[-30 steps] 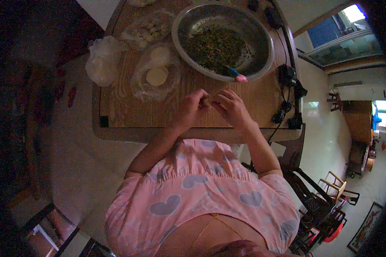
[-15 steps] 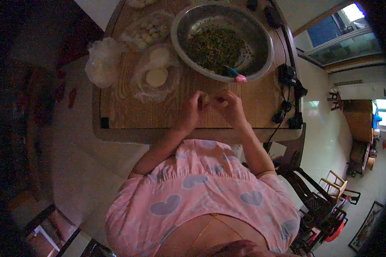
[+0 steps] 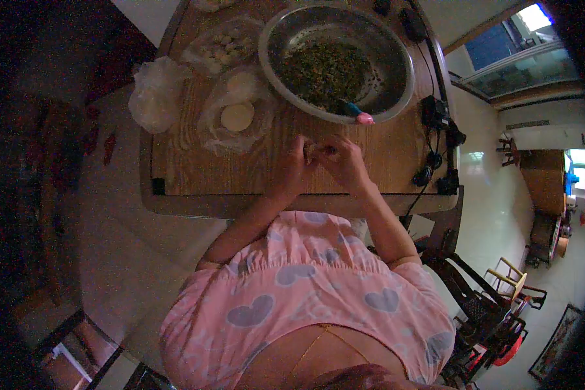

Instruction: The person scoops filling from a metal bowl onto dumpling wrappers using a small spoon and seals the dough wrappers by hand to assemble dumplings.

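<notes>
My left hand (image 3: pixel 296 161) and my right hand (image 3: pixel 346 162) meet over the near part of the table, with fingers closed in a pinch. Between their fingertips is a small pale dumpling (image 3: pixel 313 152), mostly hidden by the fingers. Just beyond them stands a large metal bowl (image 3: pixel 402 97) holding chopped green filling (image 3: pixel 325 71). A spoon with a pink and blue handle (image 3: pixel 364 119) leans on its near rim. Left of the bowl, round pale dough wrappers (image 3: pixel 237 117) lie on an opened clear plastic bag (image 3: pixel 208 130).
Behind the wrappers is a plastic bag with small pale lumps (image 3: pixel 224 51). A knotted white plastic bag (image 3: pixel 155 97) sits at the table's left edge. Black adapters (image 3: pixel 435 114) and cables run along the right edge. Chairs (image 3: pixel 481 299) stand at the lower right.
My hands have drawn slightly closer together, and the fingers of my right hand have closed further over the dumpling. The bowl, wrappers and bags have stayed put.
</notes>
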Available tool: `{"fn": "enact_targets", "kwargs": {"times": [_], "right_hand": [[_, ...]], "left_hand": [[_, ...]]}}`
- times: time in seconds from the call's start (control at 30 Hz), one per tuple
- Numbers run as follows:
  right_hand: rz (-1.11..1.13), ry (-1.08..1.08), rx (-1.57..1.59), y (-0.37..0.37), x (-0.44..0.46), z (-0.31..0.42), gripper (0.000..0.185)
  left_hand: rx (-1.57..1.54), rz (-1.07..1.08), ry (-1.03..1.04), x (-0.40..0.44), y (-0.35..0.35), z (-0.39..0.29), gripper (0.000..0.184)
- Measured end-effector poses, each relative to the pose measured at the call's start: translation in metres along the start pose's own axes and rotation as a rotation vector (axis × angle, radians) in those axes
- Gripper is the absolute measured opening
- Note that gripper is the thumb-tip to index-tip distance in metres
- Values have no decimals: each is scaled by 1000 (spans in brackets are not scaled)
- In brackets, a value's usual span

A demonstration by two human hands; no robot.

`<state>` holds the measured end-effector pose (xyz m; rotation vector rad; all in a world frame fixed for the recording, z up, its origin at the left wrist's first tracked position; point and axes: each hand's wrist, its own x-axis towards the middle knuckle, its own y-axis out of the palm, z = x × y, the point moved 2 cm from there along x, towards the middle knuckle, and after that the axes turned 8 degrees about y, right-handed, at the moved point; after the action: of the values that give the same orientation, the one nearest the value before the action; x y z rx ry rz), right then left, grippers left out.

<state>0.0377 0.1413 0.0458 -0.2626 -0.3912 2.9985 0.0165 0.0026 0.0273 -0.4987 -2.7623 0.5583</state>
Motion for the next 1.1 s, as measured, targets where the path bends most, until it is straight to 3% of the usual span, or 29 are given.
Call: {"fn": "enact_targets", "kwargs": {"times": [0.07, 0.17, 0.27, 0.43, 0.5, 0.57, 0.63, 0.7, 0.77, 0.87, 0.97, 1.07, 1.1], "right_hand": [[-45, -185, -336, -1, 0, 4, 19], [-32, -269, -477, -3, 9, -15, 18], [3, -205, -242, -4, 27, -66, 18], [29, 76, -63, 0, 26, -45, 14], [5, 72, -89, -1, 21, -28, 13], [-32, -71, -306, -2, 18, -19, 12], [-14, 117, -131, -1, 18, -17, 13], [24, 94, -228, -1, 20, -20, 13], [79, -142, -597, -3, 25, -31, 11], [172, -277, -631, 0, 21, 2, 9], [148, -305, -668, -1, 25, -9, 9], [159, -383, -541, -2, 34, -30, 16], [140, -289, -421, -5, 34, -30, 13]], "left_hand": [[-75, 48, -116, 0, 0, -2, 27], [-43, 46, -123, 0, -1, -3, 29], [11, 31, 238, 4, 9, 34, 34], [122, 86, 54, 14, -19, -13, 38], [199, 56, 52, 12, -13, -9, 38], [308, -39, 158, 9, -4, 3, 37], [329, -49, 180, 11, -7, -2, 34], [290, -17, 152, 14, -9, -7, 31], [233, 18, 118, 18, -10, -8, 28], [82, 29, 155, 20, -4, 2, 25], [144, 160, 173, 23, 4, 25, 27], [205, 153, 209, 26, -5, 14, 26], [208, 113, 256, 27, -8, 11, 29]]}}
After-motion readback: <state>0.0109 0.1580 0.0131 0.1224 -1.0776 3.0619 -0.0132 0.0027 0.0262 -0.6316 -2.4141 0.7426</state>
